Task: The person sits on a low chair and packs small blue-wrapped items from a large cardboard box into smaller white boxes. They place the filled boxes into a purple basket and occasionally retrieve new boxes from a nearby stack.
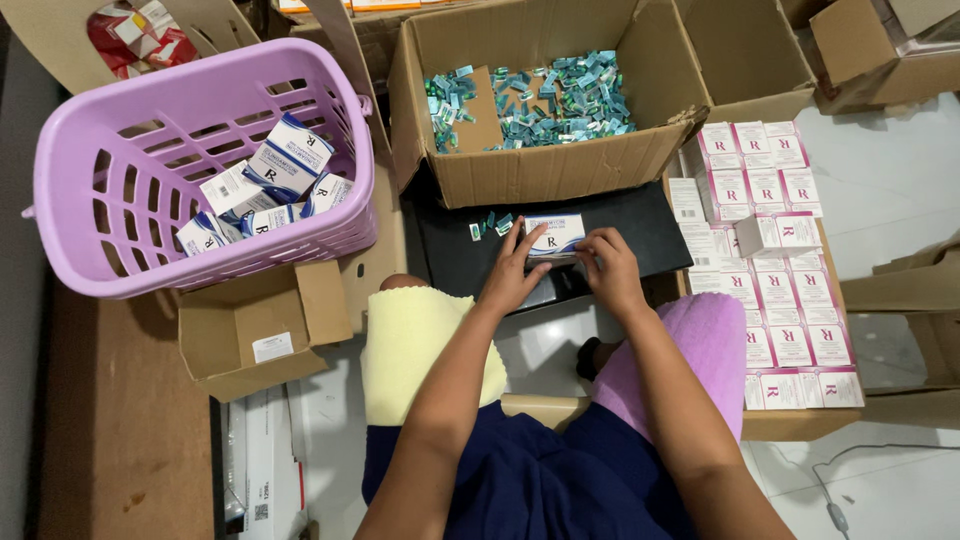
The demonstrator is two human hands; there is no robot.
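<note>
Item in hand: one small white-and-blue carton (553,238), lying flat on the black board (640,225) near its front edge, about midway along.

Left hand (512,277): fingers spread over the carton's left end, fingertips on its top face, thumb at the near side.

Right hand (612,270): fingers bent, pinching the carton's right end; whether a flap is caught between them cannot be told.

Black board: one, laid across the lap, its far edge running under the open cardboard box (545,95). Near its far-left corner, a few loose teal blister strips (490,226); the exact number is too small to tell.

Open cardboard box: one, flaps up, holding a heap of teal blister strips (560,100), too many and too tangled to count.

Lilac plastic basket (200,165): one, tilted, to the left of the board. Inside, about seven white-and-blue cartons (285,160), piled loosely toward its lower side.

Pink-and-white cartons (775,290): flat rows on a cardboard tray (800,425) to the right of the board, some thirty showing; one more (775,232) lies askew on top.

Small empty cardboard box (255,335): one, open, below the basket.

Lap cloths: one yellow (410,345) on the left knee, one lilac (700,340) on the right.
</note>
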